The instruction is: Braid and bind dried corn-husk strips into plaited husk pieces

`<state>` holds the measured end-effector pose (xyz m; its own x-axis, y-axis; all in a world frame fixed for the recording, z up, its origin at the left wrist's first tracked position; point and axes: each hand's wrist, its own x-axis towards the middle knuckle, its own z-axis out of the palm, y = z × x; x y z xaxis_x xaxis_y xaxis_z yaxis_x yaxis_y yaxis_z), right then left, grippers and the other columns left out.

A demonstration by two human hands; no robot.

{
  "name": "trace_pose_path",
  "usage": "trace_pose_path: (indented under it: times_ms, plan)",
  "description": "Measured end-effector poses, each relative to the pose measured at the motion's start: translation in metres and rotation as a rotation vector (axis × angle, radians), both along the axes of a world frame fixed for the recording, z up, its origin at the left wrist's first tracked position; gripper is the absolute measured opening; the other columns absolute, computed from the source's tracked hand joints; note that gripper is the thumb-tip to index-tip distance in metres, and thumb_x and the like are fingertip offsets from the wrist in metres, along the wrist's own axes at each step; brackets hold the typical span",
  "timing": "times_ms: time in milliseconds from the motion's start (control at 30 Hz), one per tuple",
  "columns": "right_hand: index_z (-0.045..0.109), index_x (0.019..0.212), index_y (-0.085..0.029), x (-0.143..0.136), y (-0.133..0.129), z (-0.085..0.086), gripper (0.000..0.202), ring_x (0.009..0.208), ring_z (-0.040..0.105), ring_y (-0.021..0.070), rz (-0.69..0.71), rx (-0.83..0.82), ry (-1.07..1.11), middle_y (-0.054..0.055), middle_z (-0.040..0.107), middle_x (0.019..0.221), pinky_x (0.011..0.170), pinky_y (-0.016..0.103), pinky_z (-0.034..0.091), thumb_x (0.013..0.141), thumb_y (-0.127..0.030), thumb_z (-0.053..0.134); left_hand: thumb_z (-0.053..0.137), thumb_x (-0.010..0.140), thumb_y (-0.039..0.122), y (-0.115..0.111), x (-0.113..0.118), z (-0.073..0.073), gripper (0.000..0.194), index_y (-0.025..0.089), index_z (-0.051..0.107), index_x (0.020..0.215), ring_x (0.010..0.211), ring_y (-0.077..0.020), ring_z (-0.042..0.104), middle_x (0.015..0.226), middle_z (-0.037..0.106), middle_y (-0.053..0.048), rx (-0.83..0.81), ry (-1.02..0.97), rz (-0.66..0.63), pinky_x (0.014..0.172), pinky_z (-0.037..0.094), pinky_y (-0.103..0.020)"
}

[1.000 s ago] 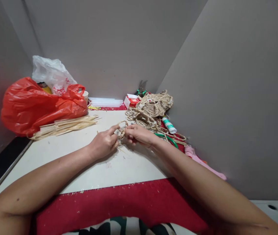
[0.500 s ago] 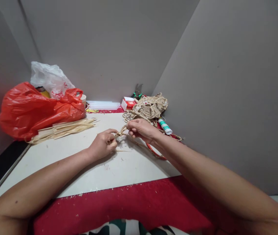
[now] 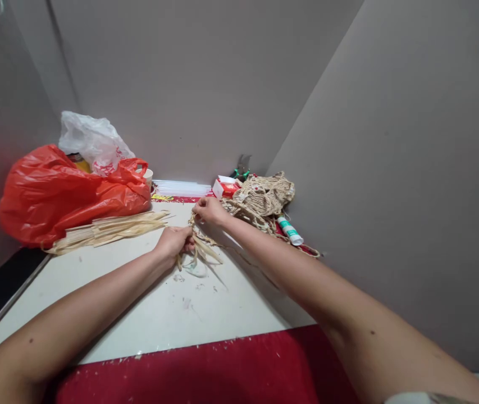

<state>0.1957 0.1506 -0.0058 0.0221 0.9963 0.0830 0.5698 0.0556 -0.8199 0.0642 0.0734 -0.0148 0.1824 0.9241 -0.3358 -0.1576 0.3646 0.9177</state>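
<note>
Closed round a braided cord of dry husk (image 3: 192,220), my left hand (image 3: 175,242) rests low over the white board. Loose pale husk strips (image 3: 208,252) fan out from under its fingers to the right. My right hand (image 3: 210,212) pinches the same cord a little farther back. Between the two hands only a short length of the cord shows. A thinner strand trails right beneath my right forearm. To the left lies a pile of flat dry husk strips (image 3: 108,229).
A red plastic bag (image 3: 66,191) and a white one (image 3: 94,140) stand at back left, beside a dark flat device (image 3: 3,292). At back right are a heap of braided rope (image 3: 267,193), a small box (image 3: 226,187), green-handled shears (image 3: 242,168) and a white-green tube (image 3: 290,231).
My right hand has moved left and back along the cord. The left hand has shifted slightly left, and loose strips now spread out beside it. The view has tilted slightly.
</note>
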Motion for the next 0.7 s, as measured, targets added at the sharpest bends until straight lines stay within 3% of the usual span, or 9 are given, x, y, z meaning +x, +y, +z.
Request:
trace_pose_path:
  times_ms: [267,700]
  plan:
    - [0.051,0.068,-0.016,-0.026,0.051,-0.008,0.011,0.042,0.048,0.0070,-0.060,-0.013,0.046,-0.006,0.049,0.045,0.046,0.017,0.038,0.078,-0.011,0.052,0.055,0.068,0.003,0.056,0.004,0.000,0.015,0.011,0.050,0.055,0.033,-0.0050,0.048,0.044,0.051,0.002,-0.088,-0.121,0.182,0.040,0.044,-0.015]
    - [0.053,0.054,-0.014,-0.026,0.076,-0.018,0.017,0.030,0.039,0.0082,-0.046,-0.162,-0.047,-0.004,0.040,0.030,0.038,0.020,0.032,0.067,-0.004,0.057,0.056,0.071,0.004,0.072,-0.001,0.001,0.015,0.011,0.052,0.059,0.033,-0.0058,0.048,0.042,0.051,0.001,-0.119,-0.127,0.171,0.039,0.046,-0.015]
